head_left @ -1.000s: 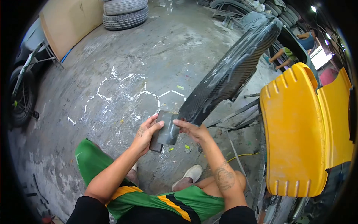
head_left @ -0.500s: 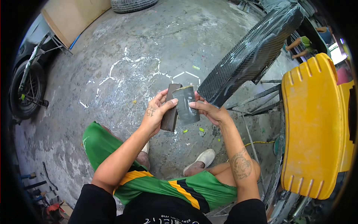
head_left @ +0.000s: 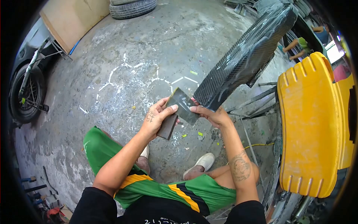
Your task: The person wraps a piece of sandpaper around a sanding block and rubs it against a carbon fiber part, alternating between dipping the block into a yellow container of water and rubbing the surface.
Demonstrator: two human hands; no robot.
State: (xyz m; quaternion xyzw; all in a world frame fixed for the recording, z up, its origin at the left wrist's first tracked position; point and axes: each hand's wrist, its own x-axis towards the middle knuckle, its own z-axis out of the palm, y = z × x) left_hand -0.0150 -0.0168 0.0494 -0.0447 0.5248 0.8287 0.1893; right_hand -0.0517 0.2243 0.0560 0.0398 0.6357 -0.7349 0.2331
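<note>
My left hand (head_left: 153, 119) is closed around a dark brown sanding block (head_left: 167, 129), its thumb pressing the edge of a grey sheet of sandpaper (head_left: 183, 103). The sheet lies tilted across the upper part of the block and covers some of it. My right hand (head_left: 213, 115) pinches the right side of the same sandpaper between thumb and fingers. Just beyond that hand, a glossy black carbon-fibre part (head_left: 238, 63) slants up to the right, its near end close to my right fingers.
A yellow plastic panel (head_left: 309, 127) stands at my right beside a metal frame (head_left: 257, 102). Tyres (head_left: 133, 9) lie at the back, and a wheel (head_left: 29, 91) is at the left. Another person (head_left: 300, 46) is at the far right. White marks streak the concrete floor (head_left: 112, 138).
The sandpaper and block have turned in my hands: the sheet's top now leans left and the block's lower end sits further down. Both hands keep their grip. The view has shifted slightly.
</note>
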